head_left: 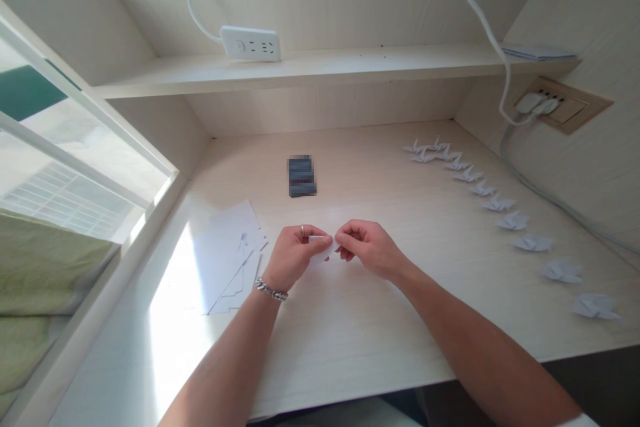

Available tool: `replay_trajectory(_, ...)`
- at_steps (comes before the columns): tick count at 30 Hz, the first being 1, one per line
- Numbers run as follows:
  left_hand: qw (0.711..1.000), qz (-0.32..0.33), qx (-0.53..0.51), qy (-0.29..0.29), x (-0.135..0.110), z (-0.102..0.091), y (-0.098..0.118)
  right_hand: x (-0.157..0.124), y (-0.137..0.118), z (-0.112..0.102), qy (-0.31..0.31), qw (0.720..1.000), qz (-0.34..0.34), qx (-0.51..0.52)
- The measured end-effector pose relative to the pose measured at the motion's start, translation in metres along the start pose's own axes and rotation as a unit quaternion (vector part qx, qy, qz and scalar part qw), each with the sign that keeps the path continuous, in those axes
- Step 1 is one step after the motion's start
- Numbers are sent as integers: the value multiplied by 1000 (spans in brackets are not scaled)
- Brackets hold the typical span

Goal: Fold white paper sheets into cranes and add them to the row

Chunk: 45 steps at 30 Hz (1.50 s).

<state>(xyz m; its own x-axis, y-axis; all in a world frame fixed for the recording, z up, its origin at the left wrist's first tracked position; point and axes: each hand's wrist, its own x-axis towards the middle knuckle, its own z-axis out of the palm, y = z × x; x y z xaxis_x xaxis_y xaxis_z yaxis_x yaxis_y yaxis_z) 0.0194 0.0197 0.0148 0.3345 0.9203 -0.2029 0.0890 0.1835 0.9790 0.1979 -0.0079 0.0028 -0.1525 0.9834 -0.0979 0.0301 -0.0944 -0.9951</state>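
Over the middle of the desk, both hands meet at a small folded piece of white paper [318, 257]. My left hand [299, 252], with a ring and a chain bracelet, pinches it between thumb and fingers. The fingertips of my right hand [365, 245] are closed on the paper's right-hand corner. Parts of the paper are hidden behind the fingers. To the left lie loose white paper sheets [220, 247], overlapping, with smaller cut pieces on top.
Several folded paper cranes [497, 204] form a curved row along the right side. A blurred dark object [301, 176] lies behind my hands. A power strip [251, 44] stands on the shelf [320, 67]; a white cable [483, 13] hangs to the wall socket [564, 105]. The window [65, 147] is at left.
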Motion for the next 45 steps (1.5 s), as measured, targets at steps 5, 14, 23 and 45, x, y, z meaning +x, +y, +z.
replay_trajectory(5, 999, 4, -33, -5, 1, 0, -1, 2, 3, 2, 36, 999, 5, 28)
replay_trajectory(14, 1000, 3, -19, 9, 2, -1, -5, 2, 1, 3, 18, 1000, 0, -18)
replay_trajectory(23, 998, 19, -52, 24, 4, 2, -6, 2, 3, 1, 22, 999, -4, 29)
replay_trajectory(45, 996, 61, 72, 6, 5, 2, -13, 3, 6, 4, 3, 999, 33, 14)
